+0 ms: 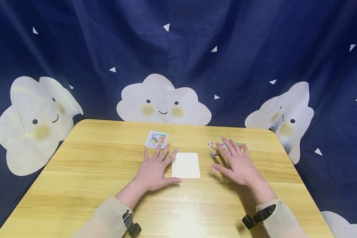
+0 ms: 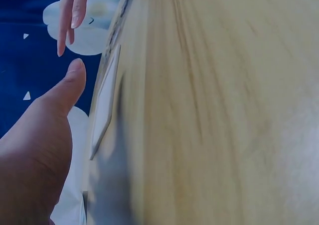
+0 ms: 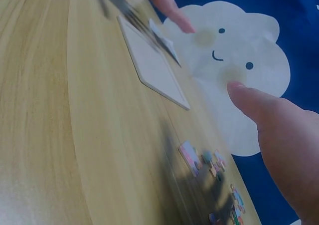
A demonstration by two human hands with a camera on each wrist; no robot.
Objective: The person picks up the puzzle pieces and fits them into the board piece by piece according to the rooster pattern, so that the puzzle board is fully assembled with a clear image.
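Observation:
My left hand (image 1: 156, 169) hovers with spread fingers over the left side of a square white puzzle tray (image 1: 186, 166), holding nothing. Its fingertips overlap a small printed picture card (image 1: 153, 139) in the head view. My right hand (image 1: 237, 164), fingers also spread, hangs above several colourful jigsaw pieces (image 1: 211, 145), partly hiding them. The right wrist view shows a pinkish jigsaw piece (image 3: 189, 158) and others lying loose on the table under this hand's shadow. A thin raised rim runs round the tray.
The pale wooden table (image 1: 77, 185) has rounded far corners. Behind it hangs a dark blue curtain (image 1: 190, 59) printed with smiling white clouds and small white triangles. Each wrist wears a black strap with a small camera (image 1: 250, 221).

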